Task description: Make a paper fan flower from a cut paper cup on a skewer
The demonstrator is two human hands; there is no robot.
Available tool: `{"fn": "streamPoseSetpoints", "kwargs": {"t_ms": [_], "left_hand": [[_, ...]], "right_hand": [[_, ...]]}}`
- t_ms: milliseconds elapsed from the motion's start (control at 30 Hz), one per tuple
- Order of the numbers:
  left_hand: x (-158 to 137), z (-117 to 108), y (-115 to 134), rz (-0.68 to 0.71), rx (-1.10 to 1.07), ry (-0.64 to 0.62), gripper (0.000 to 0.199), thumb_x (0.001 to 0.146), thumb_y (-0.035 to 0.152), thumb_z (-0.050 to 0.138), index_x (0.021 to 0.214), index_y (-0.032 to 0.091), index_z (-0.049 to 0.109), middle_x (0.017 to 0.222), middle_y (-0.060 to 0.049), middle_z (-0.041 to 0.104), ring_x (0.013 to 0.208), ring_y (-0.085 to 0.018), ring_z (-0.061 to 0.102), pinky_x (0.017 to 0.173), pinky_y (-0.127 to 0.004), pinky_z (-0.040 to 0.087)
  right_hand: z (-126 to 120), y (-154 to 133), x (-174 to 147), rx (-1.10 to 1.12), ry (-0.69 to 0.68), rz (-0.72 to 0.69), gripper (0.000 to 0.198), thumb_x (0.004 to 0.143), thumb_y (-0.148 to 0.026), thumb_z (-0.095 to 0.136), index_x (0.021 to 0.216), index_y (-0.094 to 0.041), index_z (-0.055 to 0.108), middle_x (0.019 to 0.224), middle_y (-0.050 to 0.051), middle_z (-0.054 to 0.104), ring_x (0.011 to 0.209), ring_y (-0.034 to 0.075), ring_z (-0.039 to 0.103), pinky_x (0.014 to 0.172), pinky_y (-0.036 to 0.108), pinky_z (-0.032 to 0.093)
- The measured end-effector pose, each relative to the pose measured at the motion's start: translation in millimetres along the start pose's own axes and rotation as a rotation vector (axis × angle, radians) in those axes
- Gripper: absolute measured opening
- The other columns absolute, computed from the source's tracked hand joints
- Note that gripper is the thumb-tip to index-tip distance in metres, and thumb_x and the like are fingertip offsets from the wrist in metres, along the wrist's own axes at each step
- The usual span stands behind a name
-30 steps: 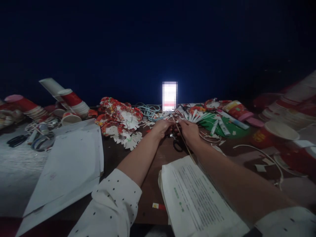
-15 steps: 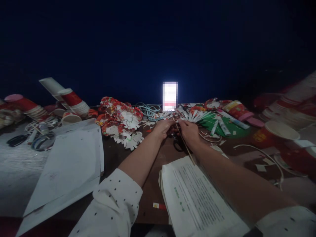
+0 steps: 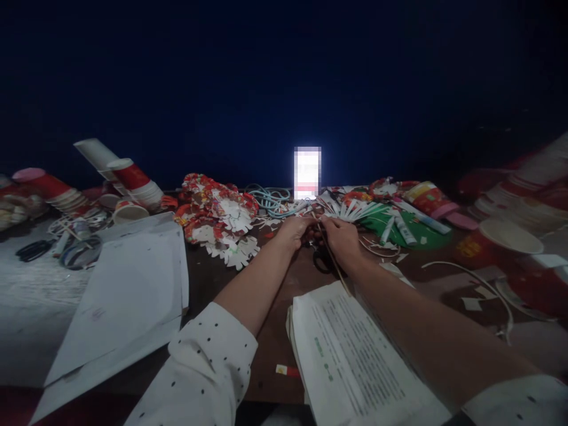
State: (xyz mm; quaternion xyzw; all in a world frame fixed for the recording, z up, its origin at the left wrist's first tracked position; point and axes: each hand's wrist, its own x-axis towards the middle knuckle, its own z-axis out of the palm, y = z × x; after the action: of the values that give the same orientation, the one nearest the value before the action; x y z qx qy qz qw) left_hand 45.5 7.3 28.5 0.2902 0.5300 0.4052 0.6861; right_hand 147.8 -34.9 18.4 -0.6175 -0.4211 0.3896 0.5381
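Observation:
My left hand (image 3: 293,232) and my right hand (image 3: 342,236) meet in the middle of the table, their fingers closed in a pinch. Between them runs a thin brownish strip (image 3: 336,265), like a stick or cord, its lower end reaching the printed booklet. Both hands seem to grip its upper end; the fingertips partly hide it. Just below my fingers lie scissors with black handles (image 3: 323,260). Past my right hand, white paper strips (image 3: 348,208) fan out beside a green round sheet (image 3: 406,228) bearing several marker pens (image 3: 403,228).
A printed booklet (image 3: 350,355) lies under my right forearm, with white sheets (image 3: 128,290) at left. Cut paper flowers (image 3: 235,216) and blue cord (image 3: 268,198) lie ahead. Stacked paper cups (image 3: 137,183) stand left; more cups (image 3: 510,235) are right. A bright screen (image 3: 307,171) stands behind.
The whole view has shifted very slightly. My hands stay together on the thin strip, with only tiny finger movement.

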Motion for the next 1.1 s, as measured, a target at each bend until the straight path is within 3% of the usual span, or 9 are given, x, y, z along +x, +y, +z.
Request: {"fn": "streamPoseSetpoints", "kwargs": {"t_ms": [267,600,933,1100], "left_hand": [[-1,0,1,0.017,-0.023,0.010,0.022,0.071,0.016,0.085,0.071,0.013,0.063,0.047,0.004,0.054,0.040,-0.005,0.049,0.041,-0.013,0.036],[-5,-1,3,0.003,-0.057,0.003,0.025,0.073,0.015,0.083,0.065,0.014,0.059,0.046,0.005,0.052,0.038,-0.003,0.045,0.039,-0.013,0.034],[-6,-4,5,-0.032,-0.134,-0.033,0.018,0.079,0.005,0.074,0.070,0.012,0.060,0.049,0.004,0.056,0.038,-0.003,0.047,0.036,-0.011,0.034],[-6,-6,9,-0.036,-0.132,-0.053,0.013,0.082,0.012,0.073,0.074,0.012,0.063,0.052,0.003,0.057,0.038,-0.003,0.046,0.038,-0.011,0.037]], "right_hand": [[-1,4,1,0.008,-0.024,-0.021,0.023,0.079,-0.035,0.061,0.075,-0.017,0.075,0.058,-0.001,0.064,0.053,0.017,0.061,0.046,0.025,0.050],[-3,11,1,0.042,-0.133,-0.070,0.017,0.069,-0.033,0.063,0.072,-0.018,0.070,0.058,-0.003,0.062,0.051,0.013,0.054,0.047,0.023,0.044],[-2,0,-5,0.060,-0.145,-0.017,0.016,0.068,-0.033,0.066,0.068,-0.018,0.070,0.054,-0.004,0.058,0.045,0.009,0.045,0.042,0.021,0.035],[-3,5,1,0.084,-0.122,-0.005,0.018,0.067,-0.034,0.065,0.071,-0.017,0.071,0.052,-0.004,0.057,0.044,0.010,0.044,0.039,0.022,0.032]]}}
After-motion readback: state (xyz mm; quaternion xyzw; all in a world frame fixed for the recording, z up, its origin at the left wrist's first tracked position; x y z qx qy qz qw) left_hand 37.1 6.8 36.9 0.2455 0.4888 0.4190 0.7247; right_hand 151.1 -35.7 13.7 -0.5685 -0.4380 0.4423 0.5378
